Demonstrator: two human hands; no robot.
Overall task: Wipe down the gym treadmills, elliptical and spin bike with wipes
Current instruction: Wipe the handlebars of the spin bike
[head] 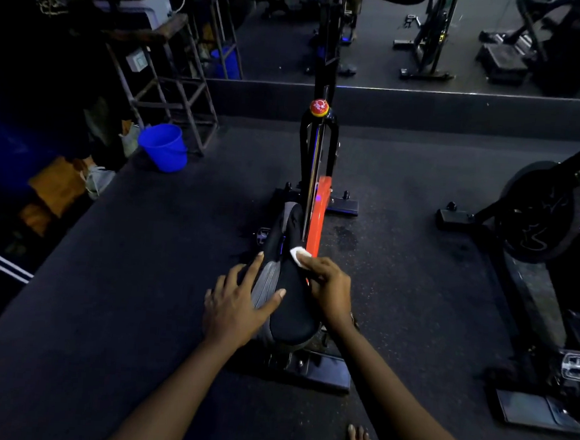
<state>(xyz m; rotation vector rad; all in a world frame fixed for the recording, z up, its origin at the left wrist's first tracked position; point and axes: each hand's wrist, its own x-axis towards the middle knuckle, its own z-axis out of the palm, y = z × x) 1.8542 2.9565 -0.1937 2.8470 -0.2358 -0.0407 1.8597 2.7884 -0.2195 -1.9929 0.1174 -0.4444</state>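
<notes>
Pressing a white wipe [299, 255] against the right side of the spin bike's [318, 208] black saddle [292, 316], the right hand [328, 287] has its grip pinched on it, while the left hand [238, 305] rests flat, fingers spread, on the saddle's left.

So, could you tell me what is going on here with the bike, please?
A person is wiping the saddle of the spin bike. The right hand pinches a white wipe against the saddle's right side, near its nose. The left hand rests on the saddle's left side with fingers spread, apparently steadying it. A blue bucket stands on the floor to the left, and another bike stands to the right.
</notes>
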